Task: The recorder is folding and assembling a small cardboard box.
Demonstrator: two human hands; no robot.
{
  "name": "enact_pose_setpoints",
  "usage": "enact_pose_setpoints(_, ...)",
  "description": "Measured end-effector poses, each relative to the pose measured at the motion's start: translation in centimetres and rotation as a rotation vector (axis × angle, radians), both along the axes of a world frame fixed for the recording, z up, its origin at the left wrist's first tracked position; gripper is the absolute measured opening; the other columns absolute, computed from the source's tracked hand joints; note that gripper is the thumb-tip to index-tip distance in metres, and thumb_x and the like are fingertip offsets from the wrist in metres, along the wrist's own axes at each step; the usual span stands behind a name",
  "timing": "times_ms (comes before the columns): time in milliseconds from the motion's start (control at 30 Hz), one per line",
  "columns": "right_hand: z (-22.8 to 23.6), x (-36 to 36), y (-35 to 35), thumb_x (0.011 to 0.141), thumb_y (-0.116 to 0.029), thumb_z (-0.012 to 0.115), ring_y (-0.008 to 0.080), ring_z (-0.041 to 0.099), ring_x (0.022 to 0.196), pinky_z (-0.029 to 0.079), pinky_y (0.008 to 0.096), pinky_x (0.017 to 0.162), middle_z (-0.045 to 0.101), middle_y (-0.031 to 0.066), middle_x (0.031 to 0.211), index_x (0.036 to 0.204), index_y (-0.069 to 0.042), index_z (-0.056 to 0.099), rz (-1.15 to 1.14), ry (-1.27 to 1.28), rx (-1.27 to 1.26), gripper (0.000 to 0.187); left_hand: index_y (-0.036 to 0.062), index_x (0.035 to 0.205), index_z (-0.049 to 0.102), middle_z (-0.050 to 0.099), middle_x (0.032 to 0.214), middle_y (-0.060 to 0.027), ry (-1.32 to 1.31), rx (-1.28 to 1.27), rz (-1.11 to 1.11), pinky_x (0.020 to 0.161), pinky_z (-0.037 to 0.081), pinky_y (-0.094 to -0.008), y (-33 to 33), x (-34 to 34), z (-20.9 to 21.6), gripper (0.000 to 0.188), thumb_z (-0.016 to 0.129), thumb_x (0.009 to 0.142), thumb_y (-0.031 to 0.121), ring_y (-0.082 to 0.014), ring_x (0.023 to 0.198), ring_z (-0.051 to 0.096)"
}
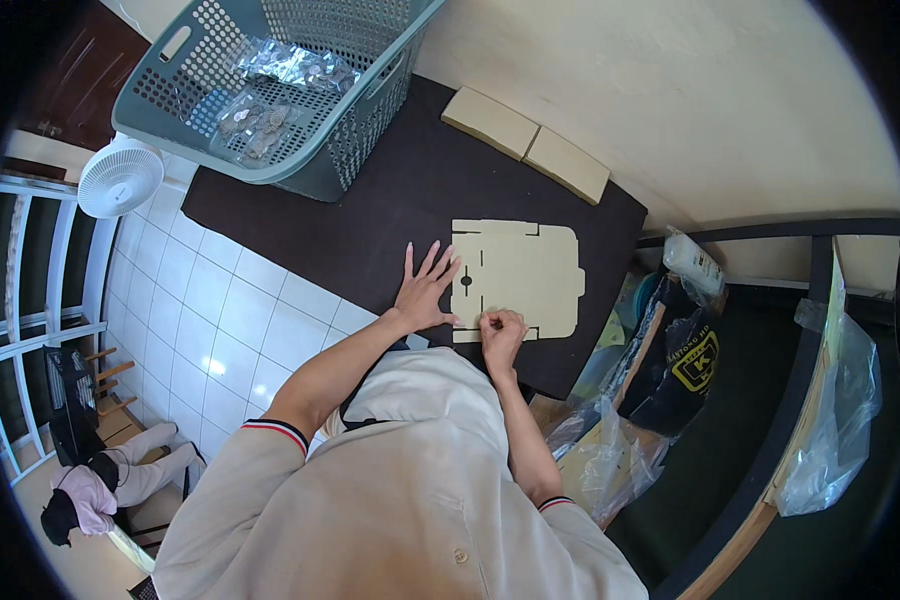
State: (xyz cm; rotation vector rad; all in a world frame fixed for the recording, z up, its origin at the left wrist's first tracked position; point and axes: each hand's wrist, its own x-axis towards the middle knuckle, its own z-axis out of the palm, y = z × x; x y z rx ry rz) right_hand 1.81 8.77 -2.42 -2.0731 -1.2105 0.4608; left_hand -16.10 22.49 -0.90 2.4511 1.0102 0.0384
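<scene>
A flat, unfolded cardboard box blank (530, 275) lies on the dark tabletop (300, 225) in front of me. It is tan, with slots, side tabs and a small round hole near its left edge. My left hand (428, 290) rests at that left edge, fingers spread, the tips touching the cardboard. My right hand (503, 333) is over the near edge, by a slot, with its fingers curled and pinched together. Whatever those fingers hold, if anything, is hidden.
A grey-green plastic basket (330, 160) with clear packets (295, 65) stands at the far left. Two folded cardboard boxes (530, 145) lie along the wall. On the right are a bottle (692, 262), a black bag (685, 350) and plastic wrap. A fan (120, 178) and another person (95, 490) are at left.
</scene>
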Motion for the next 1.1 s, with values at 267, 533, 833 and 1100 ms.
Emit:
enact_pose_setpoints(267, 0.1, -0.3, -1.1, 0.082, -0.01, 0.08, 0.0316, 0.064, 0.087, 0.043, 0.046, 0.086, 0.069, 0.0101, 0.08, 0.081, -0.003, 0.073, 0.025, -0.032, 0.052, 0.01, 0.0084, 0.167, 0.032, 0.025, 0.176, -0.0163, -0.004, 0.008, 0.0, 0.127, -0.008, -0.0716, -0.3, -0.1, -0.2, 0.131, 0.089, 0.065, 0.067, -0.0373, 0.165, 0.009)
enact_pose_setpoints(533, 0.4, 0.0, -0.3, 0.084, -0.01, 0.082, 0.0324, 0.064, 0.084, 0.045, 0.0469, 0.079, 0.067, 0.0117, 0.077, 0.078, -0.002, 0.071, 0.043, -0.044, 0.057, 0.015, 0.0074, 0.167, 0.032, 0.025, 0.176, -0.0167, -0.03, 0.012, 0.003, 0.127, -0.008, -0.0721, 0.0, -0.2, -0.4, 0.131, 0.089, 0.065, 0.067, -0.0378, 0.165, 0.009)
enact_pose_setpoints(833, 1.1, 0.2, -4.2, 0.083, -0.008, 0.08, 0.0348, 0.067, 0.079, 0.052, 0.0466, 0.078, 0.069, 0.0137, 0.078, 0.077, -0.001, 0.069, -0.129, 0.032, 0.015, 0.014, 0.0045, 0.161, 0.043, 0.035, 0.17, -0.0192, -0.068, 0.076, -0.011, 0.128, -0.001, -0.0711, 0.7, 0.5, 0.2, 0.121, 0.092, 0.065, 0.058, -0.0383, 0.162, 0.02)
enact_pose_setpoints(1100, 1.6, 1.6, -5.0, 0.09, -0.004, 0.08, 0.0251, 0.076, 0.083, 0.064, 0.0364, 0.072, 0.075, 0.0172, 0.091, 0.129, 0.001, 0.054, -0.935, 0.741, 0.07, 0.047, -0.0001, 0.144, 0.054, 0.063, 0.134, -0.0209, -0.214, -0.081, 0.384, 0.113, 0.039, -0.0504, 7.1, 6.3, 0.4, 0.085, 0.092, 0.077, 0.036, -0.0379, 0.131, 0.056)
